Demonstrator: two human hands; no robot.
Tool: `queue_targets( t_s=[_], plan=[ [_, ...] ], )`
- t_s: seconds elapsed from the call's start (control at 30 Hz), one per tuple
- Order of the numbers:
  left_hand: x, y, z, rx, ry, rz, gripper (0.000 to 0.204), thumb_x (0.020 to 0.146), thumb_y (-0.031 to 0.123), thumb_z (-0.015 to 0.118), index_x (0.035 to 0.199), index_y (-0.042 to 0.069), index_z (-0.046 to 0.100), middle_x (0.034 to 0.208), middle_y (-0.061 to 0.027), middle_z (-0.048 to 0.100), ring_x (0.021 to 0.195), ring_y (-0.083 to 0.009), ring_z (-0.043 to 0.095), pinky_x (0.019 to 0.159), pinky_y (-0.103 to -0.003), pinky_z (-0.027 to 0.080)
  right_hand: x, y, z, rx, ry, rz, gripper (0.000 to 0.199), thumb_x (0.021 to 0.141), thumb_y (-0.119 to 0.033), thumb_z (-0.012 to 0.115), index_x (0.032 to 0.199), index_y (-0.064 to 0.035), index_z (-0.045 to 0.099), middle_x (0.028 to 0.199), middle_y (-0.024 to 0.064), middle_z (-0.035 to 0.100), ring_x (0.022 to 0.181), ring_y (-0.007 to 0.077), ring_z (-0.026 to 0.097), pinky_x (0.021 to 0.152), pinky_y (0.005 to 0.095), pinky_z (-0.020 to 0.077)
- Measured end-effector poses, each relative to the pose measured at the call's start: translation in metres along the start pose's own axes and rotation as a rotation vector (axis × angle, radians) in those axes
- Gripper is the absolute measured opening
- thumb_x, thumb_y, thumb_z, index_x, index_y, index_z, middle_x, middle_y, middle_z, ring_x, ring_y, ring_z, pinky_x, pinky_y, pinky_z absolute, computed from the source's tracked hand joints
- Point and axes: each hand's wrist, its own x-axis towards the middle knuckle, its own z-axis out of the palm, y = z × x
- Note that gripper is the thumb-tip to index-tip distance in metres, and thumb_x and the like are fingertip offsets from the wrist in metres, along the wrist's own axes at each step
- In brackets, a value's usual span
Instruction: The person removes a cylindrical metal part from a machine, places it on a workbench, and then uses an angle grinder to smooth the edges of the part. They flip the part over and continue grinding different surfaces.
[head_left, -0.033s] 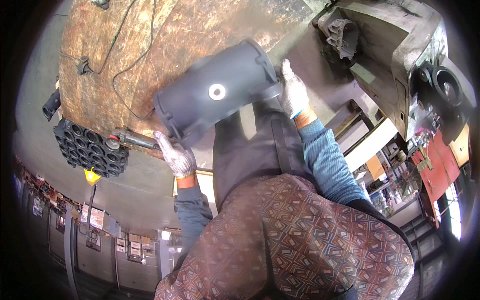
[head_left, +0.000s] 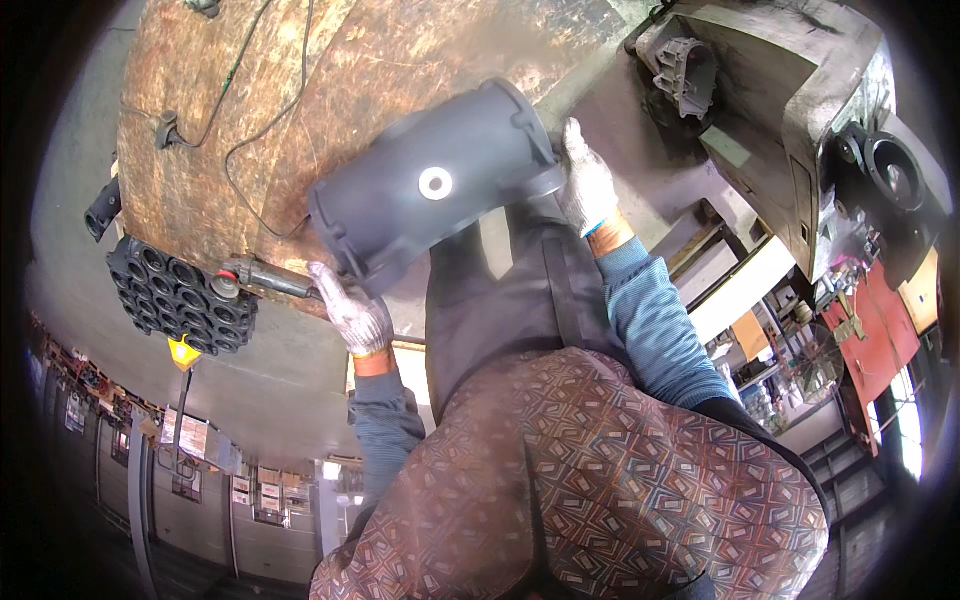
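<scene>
A large dark grey cylindrical casting (head_left: pixel 465 160) with flanged ends is held tilted over the near edge of the wooden table, its right end higher. A bright ring surrounds a hole in its side. My left hand (head_left: pixel 352 310), in a pale work glove, grips the lower left end; its fingertips are partly hidden behind the flange. Pressed against the flange at the right end is my gloved right hand (head_left: pixel 587 180), thumb side up, with some fingers hidden by the part. An angle grinder (head_left: pixel 270 279) lies on the table edge beside my left hand.
The worn wooden table (head_left: pixel 380 60) carries a dark cable (head_left: pixel 235 160). A stack of black ring-shaped parts (head_left: pixel 180 295) stands left of the table. At right is a large grey metal bin (head_left: pixel 760 60) with a casting (head_left: pixel 685 78) in it. A wooden rack (head_left: pixel 700 240) stands below that.
</scene>
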Motion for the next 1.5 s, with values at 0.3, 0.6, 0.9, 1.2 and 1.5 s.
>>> queue_targets(
  t_s=[0.3,0.6,0.9,1.2,1.5],
  plan=[
    [-0.001,0.028,-0.005,-0.989,0.11,-0.553,0.061,0.11,0.027,0.045,0.158,-0.006,0.027,0.164,-0.0191,0.032,0.15,-0.0306,0.033,0.126,-0.042,0.024,-0.004,-0.021,0.016,0.383,-0.031,-0.003,0.055,0.094,-0.015,0.058,0.144,0.0036,0.047,0.104,0.0208,0.073,0.091,0.0381,0.07,0.082,0.0427,0.0559],
    [-0.014,-0.022,-0.003,-0.452,-0.027,-0.322,0.054,0.112,0.028,0.044,0.15,-0.01,0.04,0.142,-0.0207,0.057,0.132,-0.0298,0.056,0.113,-0.041,0.042,0.009,-0.024,0.046,1.086,-0.048,0.486,0.062,0.109,-0.05,0.043,0.125,0.0071,0.06,0.108,0.0226,0.072,0.088,0.0311,0.073,0.079,0.0399,0.0611],
    [-0.013,-0.01,-0.025,0.106,-0.069,0.12,0.054,0.097,-0.002,0.041,0.15,-0.009,0.043,0.149,-0.0292,0.05,0.135,-0.0428,0.05,0.117,-0.046,0.036,0.012,-0.013,0.064,1.101,-0.166,0.521,0.064,0.107,-0.054,0.044,0.119,0.0055,0.065,0.104,0.0164,0.074,0.093,0.0264,0.073,0.085,0.0415,0.0621],
    [-0.009,-0.033,-0.03,-0.266,0.046,-0.193,0.053,0.1,0.002,0.04,0.152,-0.008,0.04,0.153,-0.0291,0.046,0.141,-0.0419,0.046,0.118,-0.046,0.037,0.045,-0.041,0.091,0.544,-0.259,0.253,0.057,0.112,-0.044,0.038,0.121,0.0052,0.065,0.105,0.0119,0.072,0.086,0.0176,0.066,0.079,0.0294,0.0556],
    [0.006,-0.04,-0.037,-0.182,0.091,-0.181,0.048,0.104,0.002,0.037,0.151,-0.009,0.04,0.152,-0.0313,0.045,0.141,-0.0435,0.046,0.12,-0.046,0.036,0.056,-0.101,0.088,0.307,-0.389,0.28,0.059,0.112,-0.045,0.032,0.136,0.0025,0.058,0.111,0.0159,0.072,0.096,0.0246,0.066,0.086,0.0386,0.0558]
  ],
)
